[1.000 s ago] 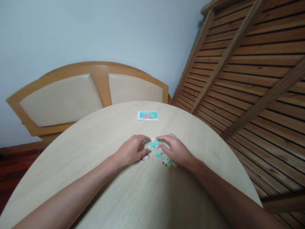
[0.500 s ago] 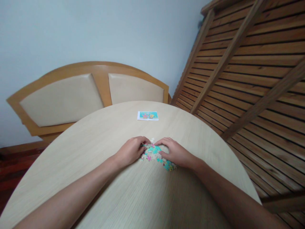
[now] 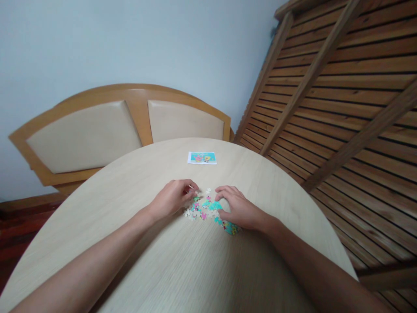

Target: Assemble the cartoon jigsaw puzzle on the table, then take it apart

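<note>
My left hand (image 3: 172, 198) is at the left side of a spread of jigsaw pieces (image 3: 213, 205), its thumb and fingers pinched on a small pale puzzle piece (image 3: 193, 188). On the right side, my right hand (image 3: 241, 208) curves around the turquoise pieces with thumb and fingers apart. It appears to touch some of them, though its palm hides part of the pile. A pink piece (image 3: 203, 216) and several white ones lie between the hands. One white piece (image 3: 208, 191) sits at the far edge of the spread.
A picture card (image 3: 203, 158) with cartoon figures on turquoise lies beyond the hands on the round wooden table (image 3: 156, 261). Behind the table stands a padded wooden headboard (image 3: 138, 93). Slatted wooden panels (image 3: 342, 100) lean at the right.
My left hand has moved left and slightly away, lifting a pale piece and uncovering pieces beneath it. My right hand has shifted only a little, with its fingers farther from the left hand.
</note>
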Motion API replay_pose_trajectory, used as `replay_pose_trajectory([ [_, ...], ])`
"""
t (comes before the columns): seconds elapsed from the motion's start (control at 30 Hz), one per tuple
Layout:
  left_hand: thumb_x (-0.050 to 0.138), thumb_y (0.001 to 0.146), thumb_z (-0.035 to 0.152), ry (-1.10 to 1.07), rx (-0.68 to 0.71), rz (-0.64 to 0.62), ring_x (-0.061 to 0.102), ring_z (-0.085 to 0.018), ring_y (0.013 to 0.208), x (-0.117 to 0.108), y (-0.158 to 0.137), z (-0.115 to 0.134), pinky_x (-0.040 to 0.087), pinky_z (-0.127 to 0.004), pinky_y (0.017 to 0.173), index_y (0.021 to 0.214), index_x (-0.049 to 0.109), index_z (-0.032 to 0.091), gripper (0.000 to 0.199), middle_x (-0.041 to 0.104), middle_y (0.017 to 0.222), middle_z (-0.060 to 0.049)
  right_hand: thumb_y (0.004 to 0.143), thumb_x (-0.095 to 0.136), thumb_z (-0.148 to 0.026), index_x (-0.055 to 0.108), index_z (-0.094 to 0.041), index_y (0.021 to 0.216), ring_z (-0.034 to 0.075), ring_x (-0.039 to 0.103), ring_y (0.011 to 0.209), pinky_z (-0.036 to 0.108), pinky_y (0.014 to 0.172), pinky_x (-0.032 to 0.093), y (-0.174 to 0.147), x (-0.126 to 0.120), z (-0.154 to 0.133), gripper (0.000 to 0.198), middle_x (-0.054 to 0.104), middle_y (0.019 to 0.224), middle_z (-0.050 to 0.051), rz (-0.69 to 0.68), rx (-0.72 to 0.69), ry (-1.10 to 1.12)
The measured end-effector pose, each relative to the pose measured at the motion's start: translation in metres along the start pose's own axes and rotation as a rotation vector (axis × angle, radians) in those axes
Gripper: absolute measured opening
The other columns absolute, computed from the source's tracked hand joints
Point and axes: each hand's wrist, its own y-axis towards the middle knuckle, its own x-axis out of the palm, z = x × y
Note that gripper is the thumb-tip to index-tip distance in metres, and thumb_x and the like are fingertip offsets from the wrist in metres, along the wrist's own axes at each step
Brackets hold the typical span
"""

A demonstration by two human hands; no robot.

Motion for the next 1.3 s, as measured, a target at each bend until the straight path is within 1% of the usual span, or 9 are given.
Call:
replay_pose_trajectory([
  [0.1, 0.062, 0.087, 0.031, 0.06, 0.003, -0.046, 0.067, -0.019, 0.082, -0.003, -0.003, 0.001, 0.049, -0.026, 0.071, 0.106, 0.07, 0.019, 0.024, 0.075, 0.096, -0.007, 0.079, 0.068, -0.022, 0.063, -0.019, 0.109, 0.029, 0.045, 0.13, 0.049, 0.11, 0.036, 0.0, -0.001, 0.0, 0.03, 0.055, 0.136, 0.013, -0.01, 0.026, 0.002],
  [0.2, 0.071, 0.081, 0.036, 0.176, -0.029, -0.122, 0.066, -0.022, 0.088, -0.007, -0.008, 0.005, 0.05, -0.03, 0.075, 0.118, 0.068, 0.02, 0.041, 0.073, 0.103, -0.009, 0.079, 0.069, -0.027, 0.061, -0.019, 0.117, 0.03, 0.044, 0.131, 0.049, 0.111, 0.034, -0.001, -0.005, -0.001, 0.04, 0.053, 0.138, 0.013, -0.024, 0.065, -0.025],
  [0.33, 0.075, 0.075, 0.04, 0.272, 0.007, -0.244, 0.063, -0.024, 0.095, -0.009, -0.011, 0.007, 0.049, -0.034, 0.084, 0.126, 0.065, 0.017, 0.056, 0.068, 0.113, -0.012, 0.078, 0.069, -0.027, 0.064, -0.021, 0.107, 0.031, 0.043, 0.132, 0.05, 0.111, 0.033, -0.002, -0.009, 0.0, 0.031, 0.05, 0.14, 0.013, -0.054, 0.091, -0.028],
  [0.43, 0.075, 0.076, 0.04, 0.295, 0.028, -0.28, 0.062, -0.025, 0.097, -0.006, -0.01, 0.005, 0.048, -0.034, 0.086, 0.123, 0.066, 0.017, 0.053, 0.067, 0.113, -0.011, 0.077, 0.069, -0.026, 0.064, -0.021, 0.103, 0.03, 0.043, 0.133, 0.05, 0.112, 0.032, -0.003, -0.008, 0.001, 0.026, 0.05, 0.141, 0.012, -0.064, 0.091, -0.008],
  [0.53, 0.072, 0.077, 0.037, 0.257, -0.007, -0.303, 0.063, -0.022, 0.086, -0.003, -0.008, 0.004, 0.048, -0.031, 0.077, 0.119, 0.068, 0.018, 0.046, 0.07, 0.102, -0.008, 0.076, 0.069, -0.025, 0.063, -0.022, 0.113, 0.03, 0.041, 0.134, 0.05, 0.113, 0.031, -0.002, -0.006, 0.001, 0.038, 0.049, 0.142, 0.012, -0.061, 0.091, 0.0],
  [0.83, 0.06, 0.078, 0.018, 0.138, 0.038, -0.23, 0.063, -0.018, 0.078, 0.004, -0.008, 0.005, 0.045, -0.027, 0.069, 0.111, 0.069, 0.018, 0.034, 0.073, 0.092, -0.005, 0.072, 0.073, -0.022, 0.062, -0.02, 0.102, 0.03, 0.041, 0.133, 0.049, 0.111, 0.031, -0.002, -0.007, 0.001, 0.032, 0.048, 0.142, 0.012, -0.067, 0.093, 0.028],
  [1.03, 0.054, 0.084, 0.02, 0.112, 0.044, -0.149, 0.063, -0.016, 0.075, 0.005, -0.007, 0.01, 0.044, -0.025, 0.067, 0.105, 0.07, 0.017, 0.027, 0.074, 0.091, -0.006, 0.075, 0.071, -0.014, 0.062, -0.02, 0.101, 0.024, 0.057, 0.111, 0.04, 0.1, 0.043, -0.001, -0.008, 0.003, 0.028, 0.066, 0.109, 0.006, -0.03, 0.011, 0.159],
  [1.13, 0.053, 0.085, 0.02, 0.104, 0.038, -0.109, 0.063, -0.015, 0.073, 0.005, -0.006, 0.011, 0.045, -0.025, 0.067, 0.101, 0.07, 0.016, 0.024, 0.074, 0.09, -0.006, 0.079, 0.067, -0.013, 0.066, -0.02, 0.101, 0.02, 0.063, 0.1, 0.034, 0.092, 0.047, 0.002, -0.008, 0.001, 0.022, 0.07, 0.103, 0.004, -0.009, -0.007, 0.29],
  [1.3, 0.053, 0.088, 0.021, 0.102, 0.043, -0.061, 0.064, -0.016, 0.075, 0.004, -0.004, 0.014, 0.047, -0.026, 0.069, 0.1, 0.07, 0.017, 0.022, 0.074, 0.089, -0.005, 0.086, 0.065, -0.023, 0.069, -0.018, 0.09, 0.018, 0.066, 0.084, 0.03, 0.078, 0.05, 0.005, -0.008, -0.001, 0.008, 0.073, 0.09, 0.004, 0.032, 0.072, 0.432],
])
